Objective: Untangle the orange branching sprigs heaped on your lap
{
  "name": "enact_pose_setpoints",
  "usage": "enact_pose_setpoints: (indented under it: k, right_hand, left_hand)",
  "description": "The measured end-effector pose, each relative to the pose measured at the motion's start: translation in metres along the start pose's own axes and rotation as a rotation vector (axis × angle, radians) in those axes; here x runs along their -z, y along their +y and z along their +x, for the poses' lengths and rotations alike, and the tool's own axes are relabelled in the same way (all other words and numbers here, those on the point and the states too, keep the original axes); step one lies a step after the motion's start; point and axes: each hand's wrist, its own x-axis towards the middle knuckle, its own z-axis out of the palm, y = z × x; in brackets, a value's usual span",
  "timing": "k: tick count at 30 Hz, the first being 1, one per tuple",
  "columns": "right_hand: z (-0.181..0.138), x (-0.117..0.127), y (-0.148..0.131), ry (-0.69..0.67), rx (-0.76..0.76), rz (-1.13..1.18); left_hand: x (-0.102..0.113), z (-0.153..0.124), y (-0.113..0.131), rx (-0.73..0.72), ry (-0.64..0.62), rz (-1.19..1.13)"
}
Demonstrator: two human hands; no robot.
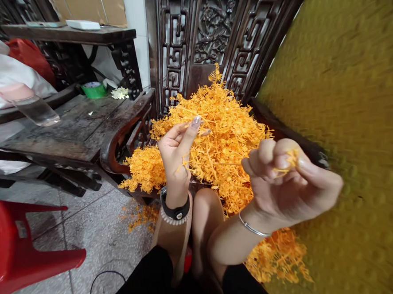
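Note:
A large heap of orange artificial flower sprigs (pixel 225 132) is piled in front of me on a dark wooden chair. My left hand (pixel 178 148), wearing a black wristband and a beaded bracelet, is at the heap's left side; thumb and fingers pinch a thin orange sprig. Closer to the camera, my right hand (pixel 288 181) is raised at the right, its thumb and fingers closed on a small orange flower sprig (pixel 293 158). A thin stem runs leftward from this hand toward my left wrist. Whether both hands hold one piece I cannot tell.
A dark wooden bench (pixel 71 123) at left bears a bottle (pixel 36 110) and green tape roll (pixel 94 90). A red stool (pixel 9 247) and a black cable (pixel 101 273) are lower left. Fallen sprigs (pixel 142 217) lie on the floor. A yellow-brown textured surface (pixel 354 110) fills the right.

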Motion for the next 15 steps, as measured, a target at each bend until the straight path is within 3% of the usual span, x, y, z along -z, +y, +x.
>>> enact_pose_setpoints:
  k: [5, 8, 12, 15]
  right_hand:
    - [-0.003, -0.005, 0.012, 0.081, -0.114, -0.201]
    - [-0.002, -0.009, 0.018, 0.055, -0.167, -0.385]
    - [0.001, -0.013, 0.025, 0.016, -0.073, -0.591]
    - [0.002, -0.016, 0.032, 0.037, -0.025, -0.657]
  left_hand:
    - [0.0, 0.0, -0.004, 0.027, 0.013, 0.085]
    - [-0.002, -0.003, -0.002, 0.002, 0.023, 0.096]
    - [-0.005, -0.008, 0.0, -0.058, 0.056, 0.093]
    - [-0.007, -0.009, -0.001, -0.054, -0.008, 0.061]
